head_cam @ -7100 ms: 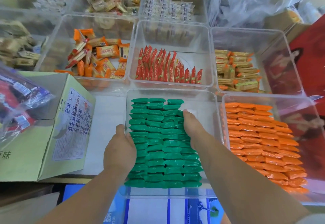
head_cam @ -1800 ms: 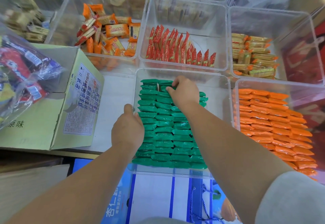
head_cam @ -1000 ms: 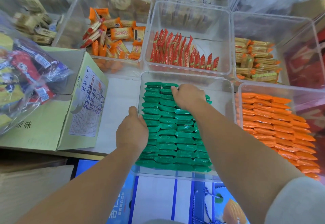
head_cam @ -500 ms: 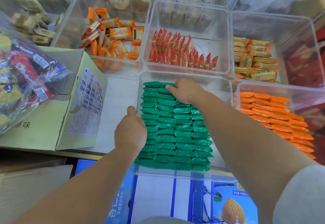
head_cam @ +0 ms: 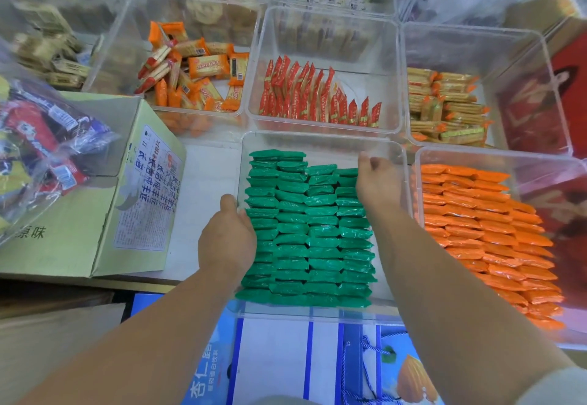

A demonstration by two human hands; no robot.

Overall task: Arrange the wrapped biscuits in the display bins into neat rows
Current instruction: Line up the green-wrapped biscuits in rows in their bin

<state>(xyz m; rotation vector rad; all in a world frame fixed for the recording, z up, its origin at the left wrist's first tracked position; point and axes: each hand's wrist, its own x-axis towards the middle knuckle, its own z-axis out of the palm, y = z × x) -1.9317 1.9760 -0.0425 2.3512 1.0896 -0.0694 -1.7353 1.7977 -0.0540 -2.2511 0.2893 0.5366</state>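
Green wrapped biscuits [head_cam: 305,233] lie in several overlapping rows inside a clear display bin [head_cam: 317,139] in the middle. My left hand [head_cam: 227,239] presses against the left side of the green rows, thumb up by the bin's left wall, fingers hidden below. My right hand [head_cam: 376,182] rests flat against the right side of the rows near the far end, fingers pointing away. The two left rows reach farther back than the two right rows.
A bin of orange packets [head_cam: 495,230] in rows stands to the right. Behind are bins of red packets [head_cam: 317,96], loose orange packets [head_cam: 193,71] and tan packets [head_cam: 444,109]. A green cardboard box [head_cam: 95,214] with a plastic bag [head_cam: 41,138] sits left. A blue carton [head_cam: 286,360] lies below.
My right hand has moved from the far middle of the green rows to their right edge. My left hand has stayed at the left side.
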